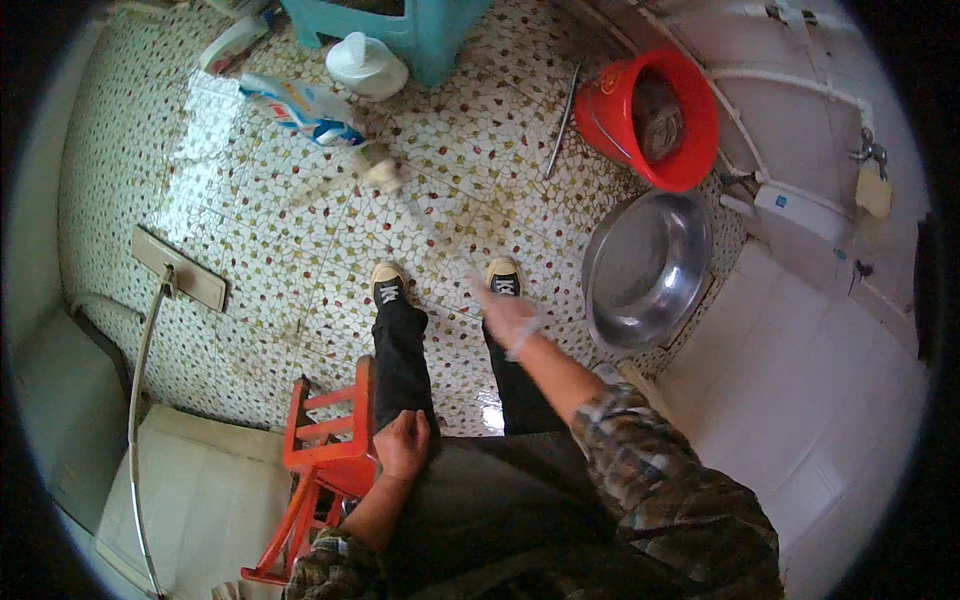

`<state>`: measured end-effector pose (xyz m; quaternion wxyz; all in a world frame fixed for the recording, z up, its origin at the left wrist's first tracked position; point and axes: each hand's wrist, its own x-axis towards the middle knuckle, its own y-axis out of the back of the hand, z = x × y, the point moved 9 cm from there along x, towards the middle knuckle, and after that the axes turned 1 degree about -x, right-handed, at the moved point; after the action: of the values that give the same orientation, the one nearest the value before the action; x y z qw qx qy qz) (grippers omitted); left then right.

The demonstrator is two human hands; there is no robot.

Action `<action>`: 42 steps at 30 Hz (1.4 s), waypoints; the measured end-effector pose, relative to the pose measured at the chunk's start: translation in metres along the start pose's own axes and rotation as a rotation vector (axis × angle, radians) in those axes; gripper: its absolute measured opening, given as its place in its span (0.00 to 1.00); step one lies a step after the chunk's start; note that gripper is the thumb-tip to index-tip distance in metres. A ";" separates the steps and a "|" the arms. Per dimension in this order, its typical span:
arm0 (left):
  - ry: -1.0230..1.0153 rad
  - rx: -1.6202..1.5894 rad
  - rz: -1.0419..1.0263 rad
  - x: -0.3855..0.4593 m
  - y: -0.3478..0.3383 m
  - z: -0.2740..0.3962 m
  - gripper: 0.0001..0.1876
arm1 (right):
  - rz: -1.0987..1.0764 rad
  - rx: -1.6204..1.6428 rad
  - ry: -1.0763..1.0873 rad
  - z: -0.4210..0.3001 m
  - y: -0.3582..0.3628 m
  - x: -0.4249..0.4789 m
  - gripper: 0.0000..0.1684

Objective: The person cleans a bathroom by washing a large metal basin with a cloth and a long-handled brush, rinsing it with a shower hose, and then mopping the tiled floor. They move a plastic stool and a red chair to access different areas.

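My right hand point(506, 319) is stretched forward over the right shoe and blurred by motion. It seems to wear a thin clear glove gathered at the wrist. A faint, blurred handle runs from its fingers to a pale brush-like head point(381, 171) at the floor, and the hand is closed around that handle. My left hand point(405, 442) is curled into a fist against my left leg, beside a red folding chair point(330, 450); nothing shows in it. Under the brush-like head, the patterned tile floor point(450, 150) looks wet and has brownish smears.
Ahead lie a detergent bag point(292, 112), a white bottle point(367, 67) and a teal plastic stool point(442, 37). On the right are a red bucket point(607, 112), a metal rod point(562, 120) and a steel basin point(637, 270). A flat mop point(180, 270) stands left.
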<state>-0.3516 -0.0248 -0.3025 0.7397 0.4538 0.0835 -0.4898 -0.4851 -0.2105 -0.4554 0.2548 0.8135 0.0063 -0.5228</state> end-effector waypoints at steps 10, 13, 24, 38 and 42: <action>0.110 -0.145 0.134 -0.013 0.015 -0.014 0.13 | -0.048 -0.232 0.011 -0.009 -0.037 -0.063 0.46; 0.115 -0.147 0.226 -0.023 0.007 -0.020 0.13 | -0.086 -0.180 0.269 -0.084 -0.093 -0.003 0.40; 0.399 -0.281 0.416 -0.098 0.008 -0.083 0.13 | -0.148 -0.512 0.105 -0.029 0.023 -0.020 0.34; 0.456 -0.447 0.475 -0.097 0.031 -0.120 0.12 | -0.426 -0.352 0.101 -0.255 -0.214 0.067 0.55; 0.514 -0.485 0.529 -0.111 0.042 -0.149 0.12 | -0.381 -0.619 0.143 -0.223 -0.109 0.047 0.36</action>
<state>-0.3263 0.1637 -0.2999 0.8799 0.3801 0.2583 -0.1209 -0.3054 -0.0339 -0.4674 0.3859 0.7164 0.3335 -0.4761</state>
